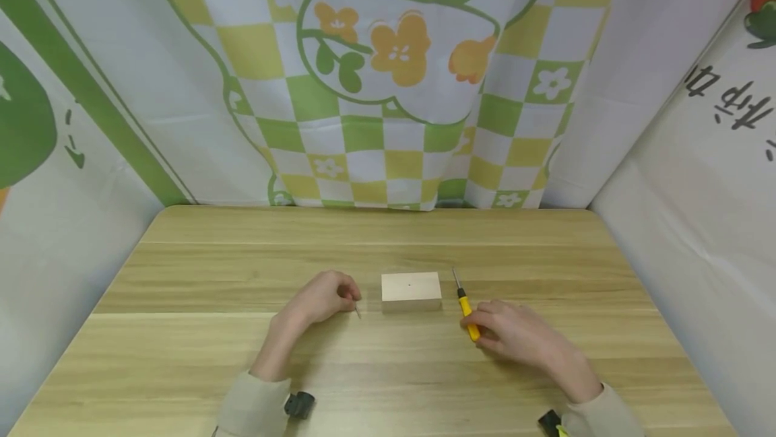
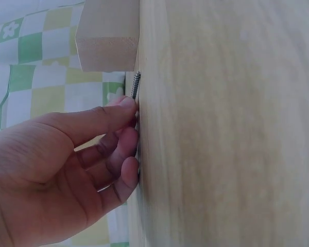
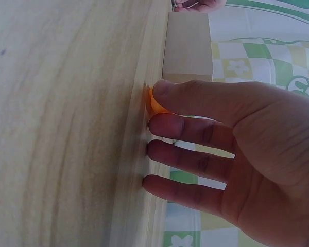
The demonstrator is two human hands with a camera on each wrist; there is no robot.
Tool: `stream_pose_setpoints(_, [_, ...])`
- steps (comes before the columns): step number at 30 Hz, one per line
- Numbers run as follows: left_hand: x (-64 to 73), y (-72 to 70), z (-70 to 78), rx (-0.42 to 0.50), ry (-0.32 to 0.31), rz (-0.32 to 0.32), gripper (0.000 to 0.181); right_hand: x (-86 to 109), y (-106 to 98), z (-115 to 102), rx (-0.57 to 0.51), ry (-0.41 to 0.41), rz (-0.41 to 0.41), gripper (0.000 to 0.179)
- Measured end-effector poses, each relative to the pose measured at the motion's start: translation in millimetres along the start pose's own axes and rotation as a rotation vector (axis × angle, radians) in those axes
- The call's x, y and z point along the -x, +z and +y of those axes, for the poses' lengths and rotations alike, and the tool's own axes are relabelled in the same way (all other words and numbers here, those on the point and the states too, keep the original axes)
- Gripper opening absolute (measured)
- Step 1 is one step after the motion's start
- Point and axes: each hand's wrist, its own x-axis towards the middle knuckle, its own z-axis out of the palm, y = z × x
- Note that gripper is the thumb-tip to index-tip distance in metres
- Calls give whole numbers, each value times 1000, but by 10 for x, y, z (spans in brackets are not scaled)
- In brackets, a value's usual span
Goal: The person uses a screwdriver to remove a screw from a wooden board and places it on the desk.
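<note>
Between thumb and forefinger my left hand (image 1: 327, 295) pinches a small metal screw (image 2: 136, 85), its threaded tip sticking out past the fingertips, close to the tabletop. Just to the right of that hand lies a pale wooden block (image 1: 411, 292) with a small dark hole in its top face. On the block's other side, a yellow-handled screwdriver (image 1: 465, 309) lies on the table, its shaft pointing away from me. My right hand (image 1: 515, 330) has thumb and forefinger on either side of the handle's near end, while the other fingers (image 3: 190, 157) extend down to the table.
The wood-grain table (image 1: 388, 383) spreads around both hands. Behind it hangs a green and yellow checked curtain (image 1: 394, 134), with white printed cloth walls (image 1: 697, 221) at the left and right sides.
</note>
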Motion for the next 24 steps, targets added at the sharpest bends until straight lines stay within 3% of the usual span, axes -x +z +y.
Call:
stream_pose_setpoints(8, [-11, 0, -9, -25, 34, 13, 12, -4, 8, -14, -14, 8, 16, 27])
stream_pose_setpoints(17, [12, -23, 43, -36, 30, 136, 16, -62, -25, 32, -52, -15, 78, 22])
stream_pose_setpoints(21, [10, -44, 47, -73, 74, 191, 22, -92, -24, 77, -15, -23, 155, 25])
stream_pose_setpoints(24, [-5, -63, 40, -122, 115, 248, 27, -128, -25, 132, 27, -38, 271, 32])
